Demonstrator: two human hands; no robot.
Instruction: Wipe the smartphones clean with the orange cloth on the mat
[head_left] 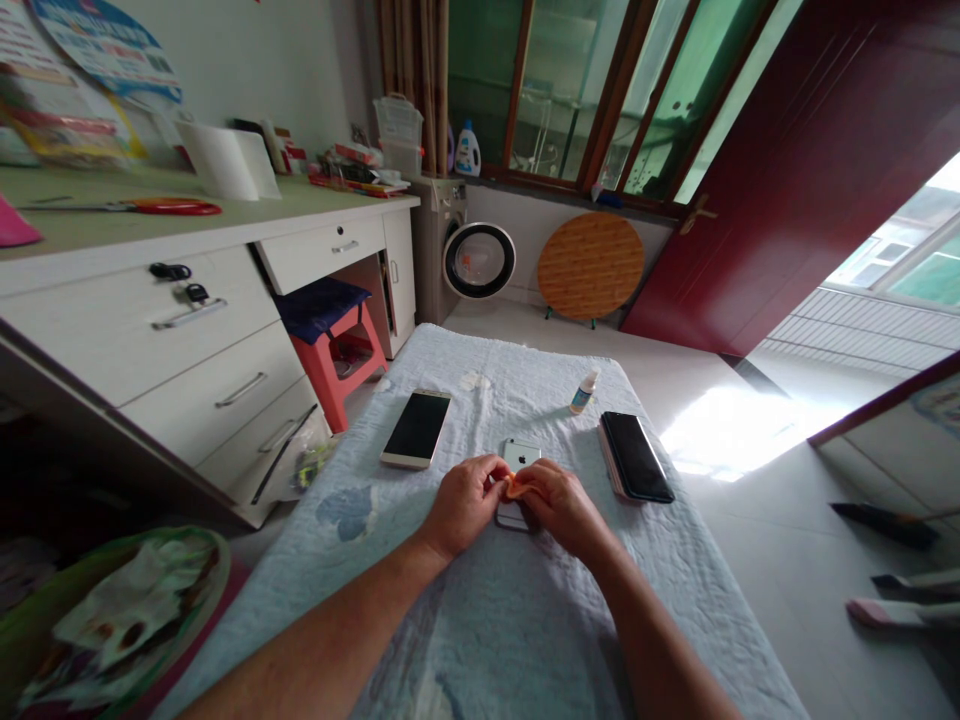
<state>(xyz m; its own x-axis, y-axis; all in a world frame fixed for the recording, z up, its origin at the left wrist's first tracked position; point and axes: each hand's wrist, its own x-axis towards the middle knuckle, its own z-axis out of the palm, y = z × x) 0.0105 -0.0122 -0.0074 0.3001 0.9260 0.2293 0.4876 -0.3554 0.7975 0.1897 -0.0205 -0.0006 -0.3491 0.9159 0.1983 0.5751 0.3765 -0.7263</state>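
Observation:
A silver phone (523,453) lies face down on the cloth-covered table, its apple logo showing between my hands. Over its middle, my left hand (469,498) and my right hand (556,502) come together, both pinching a small orange cloth (516,487). My fingers cover part of the phone's back; its lower end shows beneath them. To the left rests a gold-edged phone (417,429) with its dark screen up. On the right, a black phone (636,457) lies on something pinkish. Behind it stands a small spray bottle (583,391) with a blue label.
A desk (315,215) runs along the left, with a paper roll (225,160) and red-handled scissors (169,206) on top. A red stool (341,345) is tucked by it. At lower left sits a waste bin (217,570). A washing machine (435,240) has its door swung out.

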